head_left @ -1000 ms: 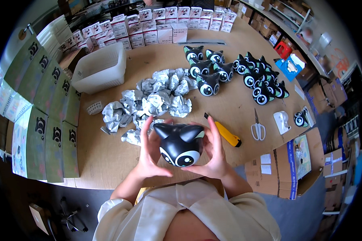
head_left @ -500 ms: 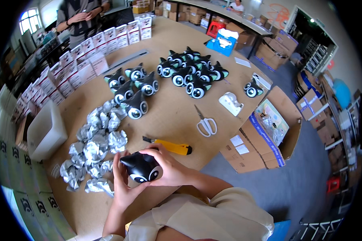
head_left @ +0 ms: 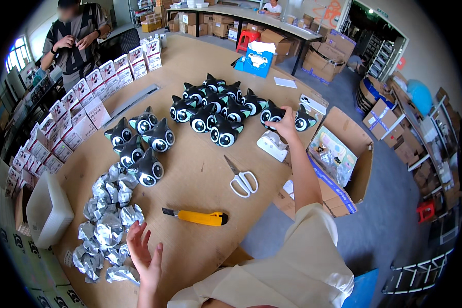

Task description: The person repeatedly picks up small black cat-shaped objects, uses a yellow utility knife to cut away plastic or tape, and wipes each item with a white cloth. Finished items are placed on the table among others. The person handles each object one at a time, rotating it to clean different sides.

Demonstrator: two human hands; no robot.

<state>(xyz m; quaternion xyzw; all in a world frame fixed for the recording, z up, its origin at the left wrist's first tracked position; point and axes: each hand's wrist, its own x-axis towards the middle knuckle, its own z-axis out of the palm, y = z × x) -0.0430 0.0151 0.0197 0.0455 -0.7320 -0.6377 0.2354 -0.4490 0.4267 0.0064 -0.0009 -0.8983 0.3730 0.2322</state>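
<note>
At the far right of the table, my right hand (head_left: 287, 123) grips a black cat-head figure (head_left: 270, 112) with big white-ringed eyes, its fingers partly behind the figure. One more such figure stands just right of it, and a cluster of several black cat-head figures (head_left: 203, 120) lies to its left. My left hand (head_left: 145, 256) is raised, empty, with fingers apart, beside crumpled silver foil wrappers (head_left: 109, 231). A yellow utility knife (head_left: 200, 216) lies on the table between my arms, with white-handled scissors (head_left: 241, 180) beyond it. A white tape dispenser (head_left: 271, 146) sits just below my right hand.
A second group of cat-head figures (head_left: 149, 169) stands left of centre. Small upright printed boxes (head_left: 95, 84) line the table's left edge, near a white plastic bin (head_left: 46, 205). An open carton (head_left: 362, 154) stands right of the table. Across it are a blue tissue box (head_left: 258, 62) and a standing person.
My right hand has carried the figure from in front of me to the far right of the cluster. My left hand has let go of it and opened. The view has shifted.
</note>
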